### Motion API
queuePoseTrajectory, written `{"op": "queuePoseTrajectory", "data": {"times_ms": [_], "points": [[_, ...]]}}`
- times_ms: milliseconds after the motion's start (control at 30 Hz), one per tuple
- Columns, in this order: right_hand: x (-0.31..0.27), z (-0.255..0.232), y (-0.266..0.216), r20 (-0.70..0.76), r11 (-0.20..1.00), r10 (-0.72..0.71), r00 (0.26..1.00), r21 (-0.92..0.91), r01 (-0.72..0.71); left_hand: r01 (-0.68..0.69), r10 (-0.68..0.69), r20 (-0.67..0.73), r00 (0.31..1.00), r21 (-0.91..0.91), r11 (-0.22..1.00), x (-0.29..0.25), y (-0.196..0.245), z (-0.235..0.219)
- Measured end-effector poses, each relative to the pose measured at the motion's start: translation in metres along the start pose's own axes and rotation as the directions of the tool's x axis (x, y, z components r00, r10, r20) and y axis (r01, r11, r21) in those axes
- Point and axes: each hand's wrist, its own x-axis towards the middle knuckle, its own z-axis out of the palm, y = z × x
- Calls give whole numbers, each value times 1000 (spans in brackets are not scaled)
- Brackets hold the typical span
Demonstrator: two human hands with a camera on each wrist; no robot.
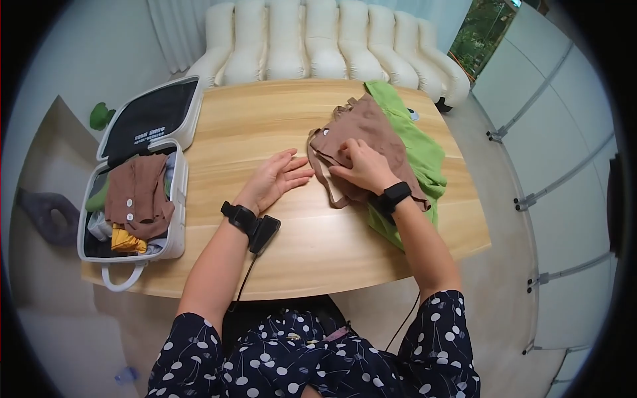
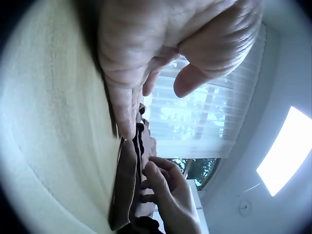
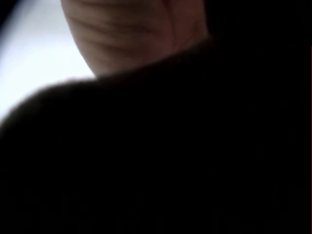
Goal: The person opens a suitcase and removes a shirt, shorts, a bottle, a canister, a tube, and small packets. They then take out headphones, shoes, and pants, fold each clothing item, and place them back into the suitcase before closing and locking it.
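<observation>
My right hand [image 1: 366, 166] lies over a brown garment [image 1: 379, 126] on the table, fingers bent and their tips at the cloth, with a gap between thumb and forefinger. Part of its cream inner side [image 1: 334, 188] shows along the left edge. Beneath the brown piece, a green garment [image 1: 422, 156] spreads out to the right. To the left of both, my left hand [image 1: 273, 180] is held palm up with loose fingers and nothing in it, its fingertips close to the brown edge. The right wrist view is mostly dark, with part of the right hand [image 3: 136, 34] along its top.
An open white suitcase [image 1: 179, 225] stands at the table's left side, packed with clothes; a brown buttoned piece [image 1: 136, 192] and a yellow cloth [image 1: 127, 240] lie on top. The wooden table [image 1: 265, 119] has a cream sofa [image 1: 325, 40] behind it. White panels [image 1: 544, 119] line the right.
</observation>
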Motion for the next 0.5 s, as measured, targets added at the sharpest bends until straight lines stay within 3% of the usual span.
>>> {"op": "queuePoseTrajectory", "data": {"times_ms": [100,233,300,333,400,433,500], "points": [[13,15,6,3,996,-56,998,-76,56,-24,23,13,1000,37,999,-7,2,-1],[20,6,0,2,997,57,998,48,-57,-43,43,38,998,12,999,-8,2,-6],[15,-7,-19,-210,947,14,978,318,55,-11,12,27,1000,-25,1000,-4,-1,-9],[11,-11,-31,-175,908,-6,984,412,79,-14,15,22,1000,-38,999,0,-4,-15],[-4,-19,-61,-109,846,-90,990,515,134,9,11,161,987,-121,993,4,-4,-17],[-10,-18,-73,-64,766,-174,983,618,176,-26,32,78,996,-81,996,-4,-3,-11],[-18,-9,-85,59,708,-331,942,676,206,78,-79,3,997,-191,979,-12,1,-6]]}}
